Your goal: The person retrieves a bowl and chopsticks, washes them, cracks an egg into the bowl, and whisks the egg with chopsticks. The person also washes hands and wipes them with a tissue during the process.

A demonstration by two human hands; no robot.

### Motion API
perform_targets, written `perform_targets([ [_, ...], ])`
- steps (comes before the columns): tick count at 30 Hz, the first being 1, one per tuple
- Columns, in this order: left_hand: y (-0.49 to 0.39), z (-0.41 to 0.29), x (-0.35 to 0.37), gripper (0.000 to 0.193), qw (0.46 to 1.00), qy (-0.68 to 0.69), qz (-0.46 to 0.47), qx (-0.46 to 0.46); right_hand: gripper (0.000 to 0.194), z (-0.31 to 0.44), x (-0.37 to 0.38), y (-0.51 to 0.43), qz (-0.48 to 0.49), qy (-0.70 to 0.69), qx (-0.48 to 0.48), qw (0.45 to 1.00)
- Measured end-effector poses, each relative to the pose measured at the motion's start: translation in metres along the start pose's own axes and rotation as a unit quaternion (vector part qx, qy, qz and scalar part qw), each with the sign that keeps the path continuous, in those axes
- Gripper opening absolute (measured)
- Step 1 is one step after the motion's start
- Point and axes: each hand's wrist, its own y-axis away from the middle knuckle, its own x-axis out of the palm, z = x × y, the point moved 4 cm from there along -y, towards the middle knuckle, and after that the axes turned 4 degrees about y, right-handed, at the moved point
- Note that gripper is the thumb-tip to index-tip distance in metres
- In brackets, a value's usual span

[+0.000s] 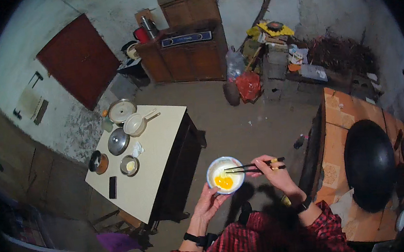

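Observation:
My left hand point(210, 203) holds a bowl point(211, 164) with a pale inside and a bluish rim, the thumb over its near edge. Orange-yellow egg yolk point(224, 182) lies in the bowl, with clear egg white around it. Between the fingers of my right hand point(273, 173) is a pair of black chopsticks point(245, 168) with gold-coloured bands near the top. The chopsticks are slightly apart and their tips reach into the bowl, above the yolk in the picture. Both hands are in front of my body, over the floor.
To the left, a cream-topped table point(160, 140) bears a metal lid point(118, 142), a strainer point(135, 124), a small bowl point(129, 165) and a phone point(113, 187). On the right, a large black wok point(369, 165) sits in a tiled stove point(337, 143). A gas cooker point(187, 38) stands on the far cabinet.

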Motion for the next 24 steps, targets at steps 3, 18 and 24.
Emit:
perform_targets([
  [3,-0.031,-0.033,0.009,0.059,1.0,0.012,-0.011,0.005,0.021,0.006,0.01,-0.036,0.076,-0.033,0.045,0.996],
  [18,-0.163,-0.174,-0.004,0.051,1.0,-0.007,0.014,0.023,0.018,0.022,0.03,-0.242,-0.024,-0.024,-0.024,0.999],
  [24,-0.208,-0.219,-0.02,0.057,0.998,0.012,0.03,0.048,0.018,0.05,0.049,-0.304,-0.047,0.189,-0.046,0.98],
])
